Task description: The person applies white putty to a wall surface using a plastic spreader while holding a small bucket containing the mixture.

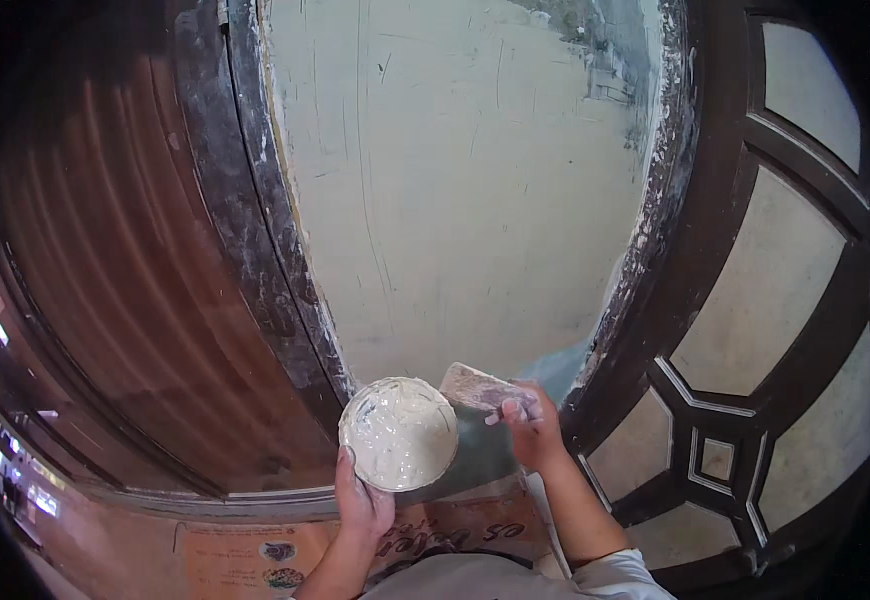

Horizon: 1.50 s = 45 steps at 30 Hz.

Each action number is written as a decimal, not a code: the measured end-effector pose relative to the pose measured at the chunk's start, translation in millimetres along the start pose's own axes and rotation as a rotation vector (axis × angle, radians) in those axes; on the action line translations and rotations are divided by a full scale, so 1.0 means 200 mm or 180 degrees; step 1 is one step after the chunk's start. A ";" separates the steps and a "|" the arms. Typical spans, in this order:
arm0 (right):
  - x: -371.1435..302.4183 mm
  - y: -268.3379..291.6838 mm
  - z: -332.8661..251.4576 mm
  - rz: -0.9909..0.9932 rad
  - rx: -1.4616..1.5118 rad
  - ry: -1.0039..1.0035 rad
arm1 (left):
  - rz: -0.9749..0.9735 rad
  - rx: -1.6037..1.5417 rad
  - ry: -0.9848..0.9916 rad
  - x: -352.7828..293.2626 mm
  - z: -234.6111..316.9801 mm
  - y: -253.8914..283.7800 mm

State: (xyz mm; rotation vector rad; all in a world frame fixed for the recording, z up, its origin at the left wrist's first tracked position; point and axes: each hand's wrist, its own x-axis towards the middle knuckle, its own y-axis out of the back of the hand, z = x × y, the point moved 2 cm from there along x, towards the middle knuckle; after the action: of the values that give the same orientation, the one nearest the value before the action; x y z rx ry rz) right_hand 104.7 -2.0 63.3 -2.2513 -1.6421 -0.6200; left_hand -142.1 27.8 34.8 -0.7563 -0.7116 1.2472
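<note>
Creamy, glossy paste [405,440] fills a round tub [347,408] just beyond the left hand [365,505], which clasps its near side, thumb raised, other fingers mostly hidden. The right hand [532,415], arm angled inward, pinches a flat, smeared scraper [470,386] extending leftward toward the tub. Past both grips: a scratched, pale panel [475,200].

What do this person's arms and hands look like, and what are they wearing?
Both the left hand and right hand are ungloved; the right has what look like pale smears. A short, light grey-white sleeve shows above the right forearm.
</note>
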 end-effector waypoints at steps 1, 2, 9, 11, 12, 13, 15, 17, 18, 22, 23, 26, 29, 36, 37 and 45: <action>0.00 0.02 0.00 -0.0020 0.0007 0.0006 | 0.0037 0.0066 -0.0053 0.00 -0.02 -0.02; -0.01 0.04 0.00 -0.0118 -0.0437 0.0310 | 0.0061 0.0072 -0.0070 0.00 -0.04 -0.03; 0.04 0.11 -0.04 -0.0476 -0.1330 0.1844 | 0.0075 0.0076 -0.0177 0.01 -0.19 -0.11; 0.05 0.15 0.00 -0.0786 -0.1581 0.1930 | 0.0156 0.0285 -0.0204 0.02 -0.23 -0.11; 0.07 0.21 0.07 -0.0799 -0.1779 0.1700 | 0.0202 0.0288 -0.0178 0.02 -0.26 -0.12; 0.07 0.26 0.13 -0.0811 -0.1974 0.1467 | 0.0203 0.0291 -0.0168 0.00 -0.29 -0.13; 0.10 0.34 0.17 -0.0605 -0.1914 0.1564 | 0.0333 0.0135 -0.0055 0.00 -0.33 -0.15; 0.10 0.38 0.17 -0.0417 -0.1850 0.1638 | 0.0322 0.0173 -0.0079 0.01 -0.37 -0.16; 0.09 0.40 0.16 -0.0125 -0.1544 0.1168 | 0.0302 0.0196 -0.0078 0.01 -0.38 -0.17; 0.11 0.42 0.17 0.0371 0.0066 0.0414 | 0.0311 0.0189 -0.0032 0.02 -0.48 -0.22; 0.11 0.44 0.18 0.0376 0.0067 0.0414 | 0.0353 0.0255 -0.0014 0.02 -0.50 -0.24; 0.07 0.48 0.29 0.0138 -0.0228 0.0238 | 0.0359 0.0277 -0.0050 0.02 -0.56 -0.28; 0.06 0.51 0.32 -0.0095 -0.1070 0.1390 | 0.0474 0.0302 -0.0120 0.03 -0.61 -0.29; 0.09 0.71 0.50 -0.0733 -0.2274 0.1256 | 0.0572 0.0198 -0.0189 0.01 -0.75 -0.30; 0.10 0.74 0.51 -0.0444 -0.1726 0.0596 | 0.0578 0.0194 -0.0207 0.02 -0.76 -0.31; 0.10 0.81 0.53 0.0145 -0.0546 0.0159 | 0.0544 0.0149 -0.0182 0.02 -0.93 -0.42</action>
State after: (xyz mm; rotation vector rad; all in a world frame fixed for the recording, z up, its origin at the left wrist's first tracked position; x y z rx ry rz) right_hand 282.2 13.8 -16.1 -2.3635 -1.5633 -0.8275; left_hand 56.2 -0.7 -1.8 -0.7574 -0.6725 1.4406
